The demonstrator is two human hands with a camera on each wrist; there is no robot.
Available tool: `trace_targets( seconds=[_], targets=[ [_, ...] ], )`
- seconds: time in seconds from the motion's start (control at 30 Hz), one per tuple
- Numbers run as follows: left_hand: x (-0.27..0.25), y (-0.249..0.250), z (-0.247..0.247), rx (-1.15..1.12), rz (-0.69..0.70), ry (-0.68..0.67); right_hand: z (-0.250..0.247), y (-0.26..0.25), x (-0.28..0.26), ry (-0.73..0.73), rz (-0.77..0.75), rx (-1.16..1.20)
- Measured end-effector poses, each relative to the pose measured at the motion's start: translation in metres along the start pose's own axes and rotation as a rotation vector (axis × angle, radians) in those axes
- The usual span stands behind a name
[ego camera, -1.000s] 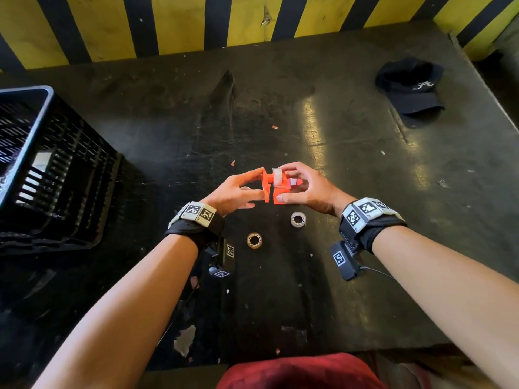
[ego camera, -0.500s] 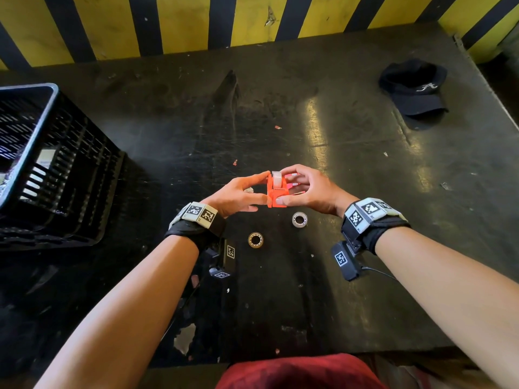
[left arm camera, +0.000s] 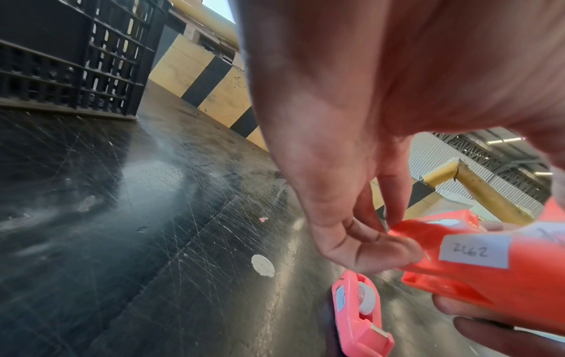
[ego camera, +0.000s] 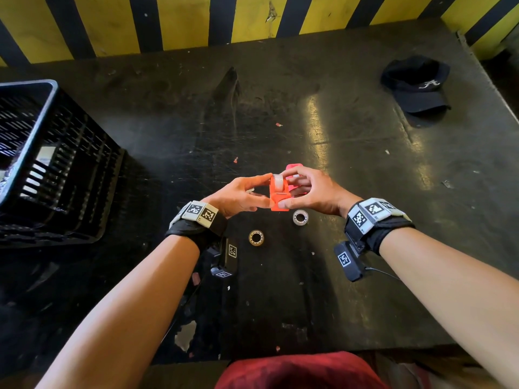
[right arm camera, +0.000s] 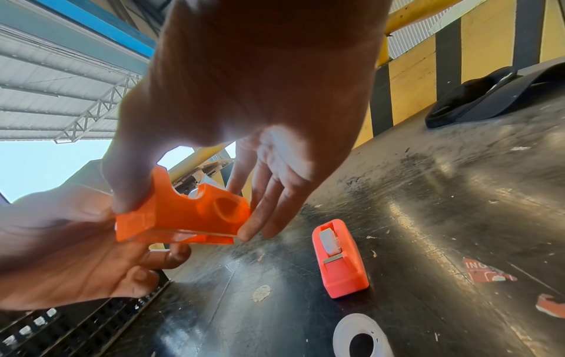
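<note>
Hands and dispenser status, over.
Left hand and right hand pinch orange plastic tape dispenser, clear of dark table. Pink plastic tape dispenser lies beyond, untouched.

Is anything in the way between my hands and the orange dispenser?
Nothing visible. The left hand and the right hand both pinch the orange dispenser directly, above the table. The pink dispenser lies beyond it, and a tan roll and a white roll lie nearer the person, all apart from it.

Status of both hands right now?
Left hand: pinches the orange tape dispenser.
Right hand: grips the same dispenser, thumb and fingers on it.
</note>
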State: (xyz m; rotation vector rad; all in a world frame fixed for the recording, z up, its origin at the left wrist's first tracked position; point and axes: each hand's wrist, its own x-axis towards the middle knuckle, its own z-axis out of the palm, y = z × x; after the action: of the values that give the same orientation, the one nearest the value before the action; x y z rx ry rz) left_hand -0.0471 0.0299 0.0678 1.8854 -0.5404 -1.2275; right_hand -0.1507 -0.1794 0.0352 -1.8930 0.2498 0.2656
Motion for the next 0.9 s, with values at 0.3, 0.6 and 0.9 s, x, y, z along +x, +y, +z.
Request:
trace_targets(
  seconds=[0.3, 0.6, 0.9],
  targets=[
    [0.006, 0.006, 0.001, 0.002, 0.176, 0.161, -0.003, -0.002, 0.0, 0.092, -0.025, 0.007],
    [0.014, 0.009, 0.011, 0.244, 0.26, 0.432, 0.007, 0.005, -0.006, 0.099, -0.058, 0.048],
    [0.016, 0.014, 0.014, 0.342, 0.241, 0.425, 0.011, 0.01, -0.009, 0.114, -0.057, 0.045]
  ],
)
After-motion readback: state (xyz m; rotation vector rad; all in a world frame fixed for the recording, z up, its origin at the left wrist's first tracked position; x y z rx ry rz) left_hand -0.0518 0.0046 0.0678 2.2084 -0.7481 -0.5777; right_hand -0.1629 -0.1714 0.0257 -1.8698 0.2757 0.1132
